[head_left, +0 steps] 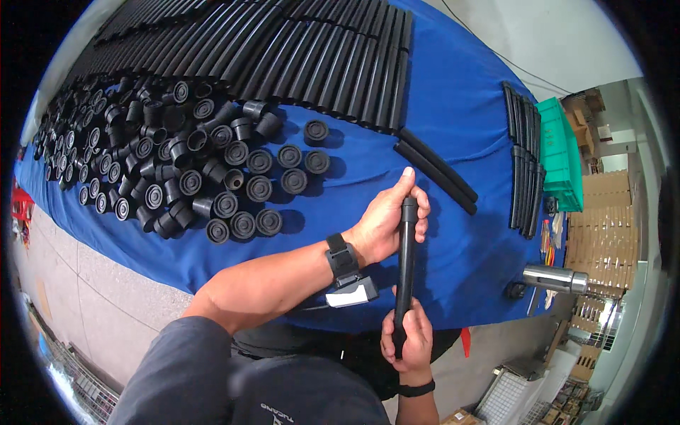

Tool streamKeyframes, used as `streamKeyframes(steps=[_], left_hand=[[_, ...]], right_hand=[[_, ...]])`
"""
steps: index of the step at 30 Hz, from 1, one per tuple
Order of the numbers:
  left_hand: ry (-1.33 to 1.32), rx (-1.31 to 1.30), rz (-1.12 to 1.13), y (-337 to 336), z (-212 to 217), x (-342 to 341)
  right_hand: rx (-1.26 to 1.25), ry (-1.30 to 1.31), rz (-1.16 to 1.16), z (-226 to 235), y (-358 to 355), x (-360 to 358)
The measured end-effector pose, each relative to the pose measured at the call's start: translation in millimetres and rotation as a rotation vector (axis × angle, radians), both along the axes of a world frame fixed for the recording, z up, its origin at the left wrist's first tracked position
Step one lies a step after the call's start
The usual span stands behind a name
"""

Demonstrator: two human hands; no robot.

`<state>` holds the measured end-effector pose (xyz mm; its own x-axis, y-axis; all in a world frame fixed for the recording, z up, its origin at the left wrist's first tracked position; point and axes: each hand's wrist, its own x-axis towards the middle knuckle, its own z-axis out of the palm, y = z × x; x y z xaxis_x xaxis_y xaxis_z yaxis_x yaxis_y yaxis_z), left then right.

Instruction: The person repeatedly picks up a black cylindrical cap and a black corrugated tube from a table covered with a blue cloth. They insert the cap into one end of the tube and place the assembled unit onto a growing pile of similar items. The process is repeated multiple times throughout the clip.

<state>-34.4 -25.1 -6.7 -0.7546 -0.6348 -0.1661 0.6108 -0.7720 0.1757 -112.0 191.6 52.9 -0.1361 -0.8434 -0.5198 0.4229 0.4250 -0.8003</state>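
A black tube (406,265) stands nearly upright between my two hands, above the near edge of the blue cloth (453,262). Its upper end wears a wider black cap (409,210). My left hand (382,227) is closed around this capped end, the thumb pointing up beside it. Lower down, my right hand (409,334) grips the tube near its bottom end. Just beyond my left hand, two loose black tubes (439,170) lie slantwise on the cloth. A large heap of black rubber caps (190,182) spreads to the left, some standing apart at its right side.
Long rows of black tubes (312,60) cover the far side of the table. At the right lie more black tubes (523,163), beside a green crate (559,156). A shiny metal cylinder (556,278) is at the right edge. Cardboard boxes (601,230) are stacked beyond.
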Motion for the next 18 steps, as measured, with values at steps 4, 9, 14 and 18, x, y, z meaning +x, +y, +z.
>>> streamKeyframes(steps=[4,9,14,18], left_hand=[[-0.115,-0.038,0.066,5.0,2.8,-1.3],[-0.217,-0.033,0.124,8.8,4.3,-1.7],[-0.234,-0.044,0.173,8.2,2.8,-4.2],[-0.221,-0.093,0.147,8.4,0.8,-2.5]], right_hand=[[0.045,0.112,-0.009,1.1,-0.1,2.2],[0.061,0.256,0.019,-1.2,-0.4,4.1],[0.092,0.397,0.059,4.6,-6.4,9.6],[0.079,0.45,0.071,4.0,-4.1,7.5]])
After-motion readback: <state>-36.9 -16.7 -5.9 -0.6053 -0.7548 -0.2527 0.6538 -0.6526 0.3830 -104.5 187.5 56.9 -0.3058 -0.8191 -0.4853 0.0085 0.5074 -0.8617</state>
